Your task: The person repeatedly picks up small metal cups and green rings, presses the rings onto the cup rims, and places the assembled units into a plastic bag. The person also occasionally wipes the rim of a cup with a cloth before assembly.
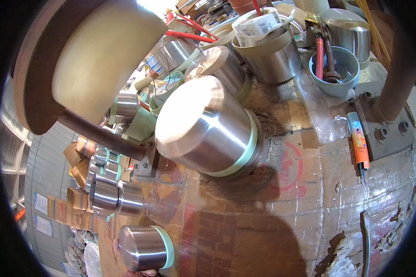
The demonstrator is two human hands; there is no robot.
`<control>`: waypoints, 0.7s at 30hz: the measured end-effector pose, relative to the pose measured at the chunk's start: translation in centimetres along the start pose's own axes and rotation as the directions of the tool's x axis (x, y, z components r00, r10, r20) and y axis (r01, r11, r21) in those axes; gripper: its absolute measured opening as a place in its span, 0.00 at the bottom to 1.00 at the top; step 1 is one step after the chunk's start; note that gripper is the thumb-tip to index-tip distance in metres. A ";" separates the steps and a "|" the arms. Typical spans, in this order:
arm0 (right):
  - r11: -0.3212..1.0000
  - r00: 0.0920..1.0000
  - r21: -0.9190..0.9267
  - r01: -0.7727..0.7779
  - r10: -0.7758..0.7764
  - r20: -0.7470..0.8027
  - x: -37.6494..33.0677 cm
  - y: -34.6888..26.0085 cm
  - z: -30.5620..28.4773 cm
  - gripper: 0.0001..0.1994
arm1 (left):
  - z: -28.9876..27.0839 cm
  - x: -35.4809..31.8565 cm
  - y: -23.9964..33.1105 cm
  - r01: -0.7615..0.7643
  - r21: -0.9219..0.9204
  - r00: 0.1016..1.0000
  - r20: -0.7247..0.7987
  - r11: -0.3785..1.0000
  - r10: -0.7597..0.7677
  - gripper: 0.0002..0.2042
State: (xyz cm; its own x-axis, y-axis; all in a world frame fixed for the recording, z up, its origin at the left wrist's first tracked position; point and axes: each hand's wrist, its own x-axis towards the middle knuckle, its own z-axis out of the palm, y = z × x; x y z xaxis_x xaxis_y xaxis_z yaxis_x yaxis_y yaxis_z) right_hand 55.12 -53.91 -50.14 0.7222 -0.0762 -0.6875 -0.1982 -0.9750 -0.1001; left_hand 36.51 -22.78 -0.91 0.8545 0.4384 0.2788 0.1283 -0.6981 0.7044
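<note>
At the lower left, a shiny steel cup with a pale green rim band lies tipped on its side, its closed end to the left. Fingers of my left hand show just under it at the picture's lower edge, closed against the cup; most of that hand is hidden. My right hand does not appear. In the middle, a larger steel pot with the same green band sits tilted, closed end up and to the left, its banded end on a dark round base.
A round wheel-like part on a rusty post rises at upper left. Behind stand steel pots, one holding labels, and a pale tub with tools. An orange tube lies right, beside a bolted metal plate. Steel vessels cluster left.
</note>
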 end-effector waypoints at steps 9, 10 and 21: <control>0.999 1.000 0.036 -0.007 0.008 -0.025 -0.9 0.0 0.1 0.16 | -0.1 0.4 0.0 0.005 -0.029 1.000 -0.010 1.000 -0.006 0.64; 0.999 1.000 0.042 -0.011 0.012 -0.028 -1.1 0.1 0.0 0.16 | -0.2 0.5 0.0 0.003 -0.030 1.000 -0.010 1.000 -0.004 0.64; 0.995 0.995 0.101 -0.002 0.012 -0.103 -3.6 1.8 -2.3 0.17 | 0.2 0.0 -1.1 -0.056 -0.082 0.998 -0.043 0.995 0.052 0.63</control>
State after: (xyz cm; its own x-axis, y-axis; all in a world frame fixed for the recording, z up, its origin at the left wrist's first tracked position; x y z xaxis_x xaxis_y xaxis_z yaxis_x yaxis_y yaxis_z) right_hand 53.69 -55.87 -46.15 0.7838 -0.1093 -0.6113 -0.2657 -0.9487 -0.1712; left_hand 36.47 -22.08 -1.80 0.8377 0.4250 0.3429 0.0387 -0.6725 0.7391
